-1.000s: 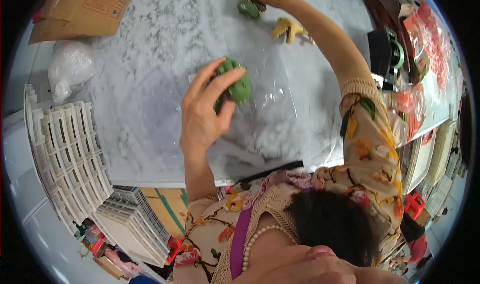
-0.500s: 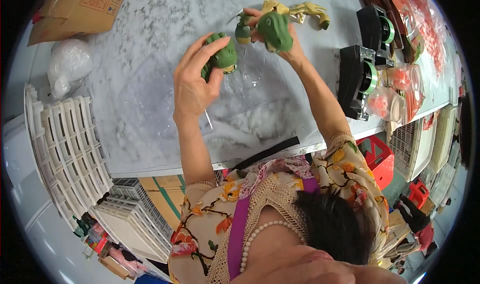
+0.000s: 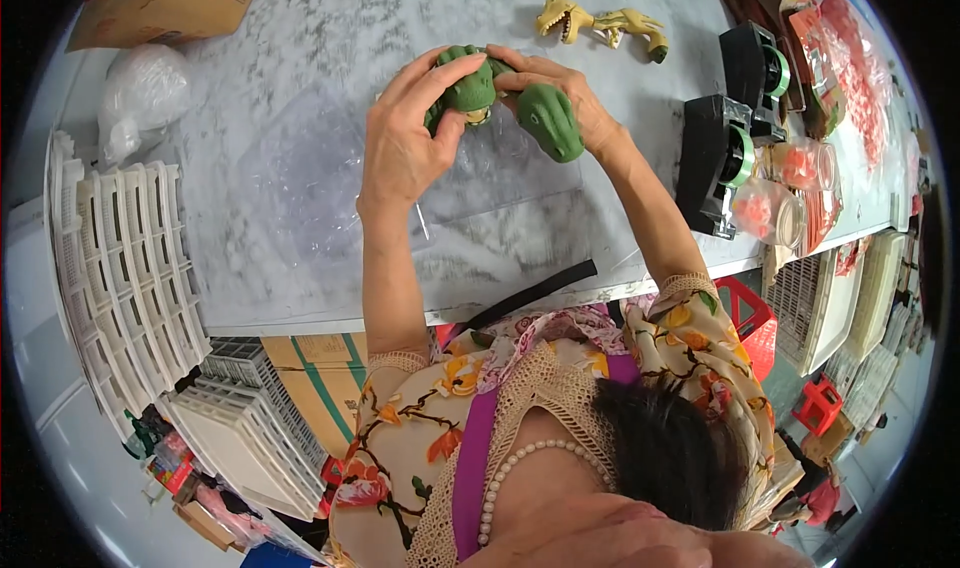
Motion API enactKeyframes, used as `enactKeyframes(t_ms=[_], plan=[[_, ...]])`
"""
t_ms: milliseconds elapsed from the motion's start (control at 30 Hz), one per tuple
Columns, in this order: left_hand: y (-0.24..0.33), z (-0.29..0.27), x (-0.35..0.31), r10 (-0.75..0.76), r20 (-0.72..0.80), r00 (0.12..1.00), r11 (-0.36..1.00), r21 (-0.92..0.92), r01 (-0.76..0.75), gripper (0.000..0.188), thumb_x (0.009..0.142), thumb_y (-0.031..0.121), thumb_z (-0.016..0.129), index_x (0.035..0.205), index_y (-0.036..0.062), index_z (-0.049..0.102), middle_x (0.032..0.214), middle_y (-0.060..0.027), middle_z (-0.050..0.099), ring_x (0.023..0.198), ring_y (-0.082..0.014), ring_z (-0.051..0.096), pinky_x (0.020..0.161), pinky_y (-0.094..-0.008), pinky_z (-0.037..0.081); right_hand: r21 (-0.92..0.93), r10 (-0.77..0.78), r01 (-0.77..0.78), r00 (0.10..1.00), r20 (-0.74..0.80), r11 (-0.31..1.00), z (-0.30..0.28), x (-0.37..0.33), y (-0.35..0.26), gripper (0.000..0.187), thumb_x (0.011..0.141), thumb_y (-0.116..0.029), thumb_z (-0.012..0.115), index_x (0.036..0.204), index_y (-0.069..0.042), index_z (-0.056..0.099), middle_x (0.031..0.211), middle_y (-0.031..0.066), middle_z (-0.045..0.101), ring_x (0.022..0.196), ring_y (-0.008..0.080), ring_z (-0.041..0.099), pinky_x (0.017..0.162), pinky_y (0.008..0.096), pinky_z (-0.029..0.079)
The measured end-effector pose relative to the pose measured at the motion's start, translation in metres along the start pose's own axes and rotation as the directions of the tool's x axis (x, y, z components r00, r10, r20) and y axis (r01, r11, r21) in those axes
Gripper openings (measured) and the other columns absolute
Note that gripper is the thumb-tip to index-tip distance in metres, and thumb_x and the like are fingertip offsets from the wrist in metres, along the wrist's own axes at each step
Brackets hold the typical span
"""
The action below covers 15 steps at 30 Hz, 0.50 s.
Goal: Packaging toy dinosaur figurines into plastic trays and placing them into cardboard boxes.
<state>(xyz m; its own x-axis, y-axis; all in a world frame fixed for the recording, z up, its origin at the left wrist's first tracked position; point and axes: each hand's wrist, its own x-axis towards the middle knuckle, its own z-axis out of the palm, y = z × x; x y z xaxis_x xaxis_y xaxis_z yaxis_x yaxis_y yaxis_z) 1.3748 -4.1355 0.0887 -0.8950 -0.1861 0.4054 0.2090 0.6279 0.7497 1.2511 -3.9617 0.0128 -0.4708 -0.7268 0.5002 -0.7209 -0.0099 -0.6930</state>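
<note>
My left hand (image 3: pixel 408 133) is closed around a rounded green dinosaur toy piece (image 3: pixel 468 80), which has a pale underside. Close beside it, my right hand (image 3: pixel 572 93) grips a green toy dinosaur head (image 3: pixel 549 123) that points down toward me. More green shows between the two hands, but whether the pieces are joined is hidden by my fingers. Beyond my right hand, a yellow toy dinosaur (image 3: pixel 610 28) with an open toothed mouth lies on the table. Clear plastic film (image 3: pixel 310 183) is spread under and left of my hands.
Two black tape dispensers (image 3: pixel 712 163) stand at the right, beside clear jars (image 3: pixel 770 211) with red contents. White plastic crates (image 3: pixel 135 278) are stacked at the left. A cardboard box (image 3: pixel 165 8) and a bundled plastic bag (image 3: pixel 145 93) sit at the far left.
My right hand has come nearer and left with the green head, away from the yellow dinosaur. My left hand has shifted slightly right and farther, so both green pieces are closer together.
</note>
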Motion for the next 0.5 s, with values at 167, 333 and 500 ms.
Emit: enactKeyframes(t_ms=[167,333,500], plan=[[-0.004,0.003,-0.002,0.016,-0.008,1.0,1.0,0.026,-0.016,0.049,0.072,-0.006,0.061,0.115,0.0159,0.065,0.117,-0.012,0.062,0.102,-0.0312,0.061,0.084,-0.0372,0.052,-0.057,0.056,-0.049,0.991,0.122,0.997,-0.009,-0.005,0.005,0.039,0.068,0.007,0.068,0.105,-0.008,0.065,0.12,0.0107,0.063,0.094,0.0236,0.066,0.08,0.0318,0.055],[-0.007,0.009,0.0,0.065,-0.014,0.998,0.993,0.097,-0.063,0.048,0.072,-0.008,0.059,0.115,0.0139,0.066,0.117,-0.0128,0.063,0.099,-0.0294,0.063,0.083,-0.0352,0.052,-0.12,0.085,-0.062,0.977,0.198,0.991,-0.011,0.012,0.01,0.046,0.069,0.003,0.068,0.113,-0.009,0.062,0.094,0.0078,0.069,0.072,0.02,0.065,0.066,0.0304,0.054],[0.004,0.008,0.001,0.147,0.002,0.989,0.98,0.138,-0.146,0.049,0.073,-0.009,0.057,0.116,0.0113,0.065,0.118,-0.014,0.062,0.097,-0.0285,0.065,0.082,-0.0329,0.053,-0.065,0.227,-0.223,0.972,0.062,0.973,-0.005,0.009,0.008,0.043,0.075,-0.018,0.074,0.116,-0.011,0.061,0.093,0.0088,0.07,0.074,0.0276,0.067,0.065,0.0339,0.053]])
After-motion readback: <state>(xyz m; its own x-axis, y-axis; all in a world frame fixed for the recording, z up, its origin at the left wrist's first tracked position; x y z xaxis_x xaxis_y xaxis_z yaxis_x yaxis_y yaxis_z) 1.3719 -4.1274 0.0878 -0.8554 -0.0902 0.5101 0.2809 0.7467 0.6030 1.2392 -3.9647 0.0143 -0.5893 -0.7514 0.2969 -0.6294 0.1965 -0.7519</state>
